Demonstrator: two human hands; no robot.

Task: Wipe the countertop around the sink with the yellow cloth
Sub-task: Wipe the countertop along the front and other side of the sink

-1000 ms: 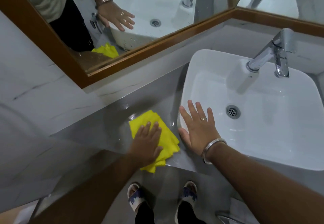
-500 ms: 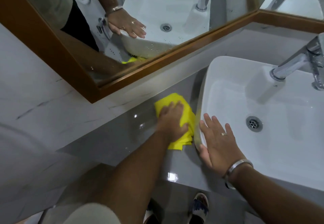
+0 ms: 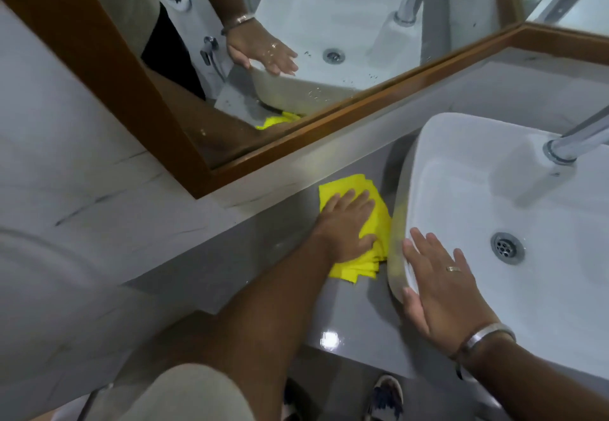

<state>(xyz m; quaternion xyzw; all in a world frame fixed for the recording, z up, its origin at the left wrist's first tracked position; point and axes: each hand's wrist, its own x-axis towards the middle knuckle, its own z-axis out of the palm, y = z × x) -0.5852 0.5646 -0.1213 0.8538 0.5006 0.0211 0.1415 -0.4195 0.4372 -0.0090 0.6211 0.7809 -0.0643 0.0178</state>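
Note:
The folded yellow cloth (image 3: 375, 223) lies on the grey countertop (image 3: 263, 255), just left of the white sink (image 3: 494, 190). My left hand (image 3: 346, 226) presses flat on the cloth, fingers spread toward the back wall. The cloth's far corner reaches close to the wall strip under the mirror. My right hand (image 3: 441, 285) rests open on the sink's front left rim, wearing a ring and a metal bangle. It holds nothing.
A wood-framed mirror (image 3: 184, 143) hangs on the marble wall behind the counter and reflects the sink and cloth. A chrome tap (image 3: 573, 140) stands at the sink's back right. The drain (image 3: 507, 247) sits mid-basin. The counter's front edge runs just below my arms.
My left hand has slid the cloth away from the counter's front edge toward the back wall, staying alongside the sink. My right hand has kept its place on the rim.

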